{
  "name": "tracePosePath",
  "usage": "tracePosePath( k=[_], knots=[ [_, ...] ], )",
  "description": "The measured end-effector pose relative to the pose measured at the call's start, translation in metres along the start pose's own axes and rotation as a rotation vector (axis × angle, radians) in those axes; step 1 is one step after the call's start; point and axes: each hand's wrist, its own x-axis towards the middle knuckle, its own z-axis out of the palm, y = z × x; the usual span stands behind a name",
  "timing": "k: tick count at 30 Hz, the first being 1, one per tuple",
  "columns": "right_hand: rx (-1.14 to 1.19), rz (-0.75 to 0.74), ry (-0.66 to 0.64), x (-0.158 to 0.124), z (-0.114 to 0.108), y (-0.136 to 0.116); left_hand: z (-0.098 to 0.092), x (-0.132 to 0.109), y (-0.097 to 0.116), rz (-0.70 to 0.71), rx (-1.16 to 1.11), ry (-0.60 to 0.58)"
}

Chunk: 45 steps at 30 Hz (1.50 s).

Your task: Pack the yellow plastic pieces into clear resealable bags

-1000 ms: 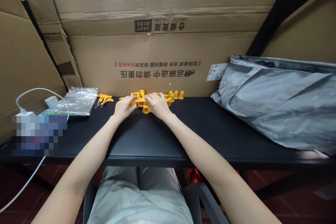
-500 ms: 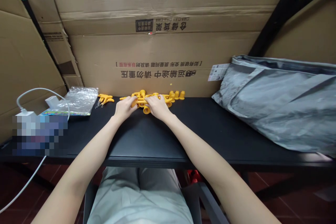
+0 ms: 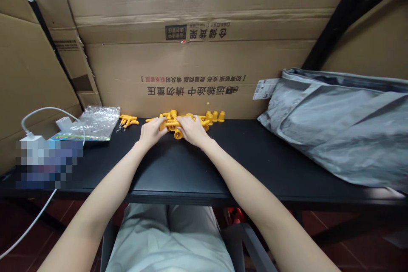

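A loose cluster of yellow plastic parts lies at the back of the black table, with both my hands on it. My left hand (image 3: 151,132) is closed at the cluster's left side, its fingers pinching a long yellow plastic piece (image 3: 172,123). On the right part of that piece, my right hand (image 3: 192,130) is closed too; its fingers partly cover what they grip. A round yellow cup-shaped piece (image 3: 178,134) sits just below, between the hands. Several small yellow cups (image 3: 215,116) stand upright to the right. Yellow branch-shaped pieces (image 3: 129,120) with small chains or hooks lie to the left.
A cardboard sheet (image 3: 191,59) rises behind the black table (image 3: 248,157). At left are a clear plastic bag (image 3: 98,121), a white charger (image 3: 32,146) with a cable and a blurred-out item. A grey bag (image 3: 334,131) occupies the right side.
Both hands stay at the yellow pieces with almost no movement. The whole view has shifted very slightly.
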Motion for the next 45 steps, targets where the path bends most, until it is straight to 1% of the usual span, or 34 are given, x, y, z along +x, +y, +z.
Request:
tracePosePath(
  k=[4,9,14,19,24,28,30,36,40,45],
  knots=[
    [-0.042,0.013,-0.039,0.002,-0.005,-0.003,0.002,0.000,-0.001,0.008,-0.011,-0.015],
    [-0.108,0.058,-0.011,0.004,-0.011,-0.004,0.003,0.001,0.001,-0.012,-0.051,0.001],
    [-0.011,-0.020,-0.003,0.000,-0.005,0.002,0.003,0.000,0.000,-0.015,-0.078,0.001],
    [-0.029,-0.005,-0.058,0.000,-0.001,0.001,0.005,0.000,-0.002,-0.029,-0.046,-0.037],
    [-0.111,0.035,-0.013,0.002,-0.005,-0.003,0.003,0.000,0.002,-0.047,-0.078,-0.022],
    [-0.136,0.032,0.052,0.003,-0.004,-0.003,0.000,0.001,0.006,-0.102,-0.119,-0.099],
    [-0.124,0.030,0.064,0.002,-0.003,-0.002,-0.002,0.001,0.006,-0.122,-0.130,-0.129],
    [-0.007,-0.004,-0.005,-0.002,0.004,0.001,0.001,0.000,0.003,-0.110,-0.088,-0.065],
    [-0.021,0.026,-0.081,-0.001,0.003,0.000,0.002,0.000,0.003,-0.118,-0.076,-0.088],
    [-0.039,0.065,-0.070,0.001,-0.002,0.001,-0.001,0.000,0.004,-0.121,-0.082,-0.098]
  ],
)
